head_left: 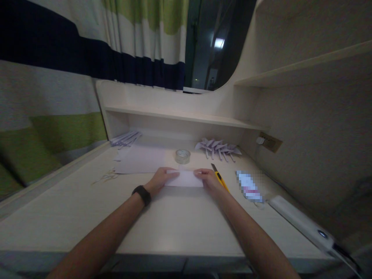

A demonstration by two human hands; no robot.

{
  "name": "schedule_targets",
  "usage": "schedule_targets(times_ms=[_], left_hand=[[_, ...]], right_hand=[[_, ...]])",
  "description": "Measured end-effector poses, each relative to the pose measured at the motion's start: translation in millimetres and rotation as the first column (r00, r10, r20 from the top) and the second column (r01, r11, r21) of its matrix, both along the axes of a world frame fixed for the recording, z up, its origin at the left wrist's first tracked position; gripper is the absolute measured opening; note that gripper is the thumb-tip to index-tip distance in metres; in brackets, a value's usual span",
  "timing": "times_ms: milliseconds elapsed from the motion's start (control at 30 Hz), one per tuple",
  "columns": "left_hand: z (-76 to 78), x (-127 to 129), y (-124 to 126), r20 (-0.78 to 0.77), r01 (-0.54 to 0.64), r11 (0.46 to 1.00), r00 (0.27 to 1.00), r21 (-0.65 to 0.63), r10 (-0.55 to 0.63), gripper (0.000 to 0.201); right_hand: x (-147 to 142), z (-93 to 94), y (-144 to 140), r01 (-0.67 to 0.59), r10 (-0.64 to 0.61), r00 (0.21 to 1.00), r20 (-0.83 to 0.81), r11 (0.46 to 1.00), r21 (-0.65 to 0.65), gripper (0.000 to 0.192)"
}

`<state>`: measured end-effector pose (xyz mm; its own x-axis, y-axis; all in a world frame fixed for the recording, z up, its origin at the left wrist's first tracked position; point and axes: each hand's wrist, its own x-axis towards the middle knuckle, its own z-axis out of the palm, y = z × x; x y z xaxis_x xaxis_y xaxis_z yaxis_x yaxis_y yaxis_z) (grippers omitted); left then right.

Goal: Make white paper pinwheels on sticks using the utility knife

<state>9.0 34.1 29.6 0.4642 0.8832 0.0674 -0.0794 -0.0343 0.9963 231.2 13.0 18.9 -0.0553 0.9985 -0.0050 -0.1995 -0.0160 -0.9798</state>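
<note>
Two forearms (106, 228) reach past the front edge of one bench (180, 224); one white paper (184, 179), mid-bench, has left hand (160, 180) and right hand (211, 180) each pinching an end! Uneven pulling could crease it; a rightward slip could meet one yellow cutter (222, 182). One tape roll (183, 157) sits toward the back edge.

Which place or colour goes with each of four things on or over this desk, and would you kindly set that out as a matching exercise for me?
Things:
1. Small white paper
2. Tape roll
3. Utility knife
4. Wristband

Places and colours:
A. Yellow handle, beside the right hand
B. Black, around the wrist
C. Pinched at its ends between both hands
D. On the desk, just beyond the left hand and the right

Pairs: 1-C, 2-D, 3-A, 4-B
</note>
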Motion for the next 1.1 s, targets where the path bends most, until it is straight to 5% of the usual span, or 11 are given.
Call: schedule_targets(times_ms=[467, 1100], left_hand=[[6.1, 0.4, -3.7, -0.007, 0.053, 0.998, 0.999, -0.041, -0.053, 0.042], [4.3, -1.0, -1.8, -0.039, 0.113, 0.992, 0.993, 0.063, -0.111, 0.041]], right_hand=[[3.9, 2.4, -0.7, -0.053, 0.054, 0.998, -0.022, 0.998, 0.028, 0.038], [1.9, 9.2, -7.1, -0.123, 0.124, 0.991, 0.04, 0.992, -0.024, 0.043]])
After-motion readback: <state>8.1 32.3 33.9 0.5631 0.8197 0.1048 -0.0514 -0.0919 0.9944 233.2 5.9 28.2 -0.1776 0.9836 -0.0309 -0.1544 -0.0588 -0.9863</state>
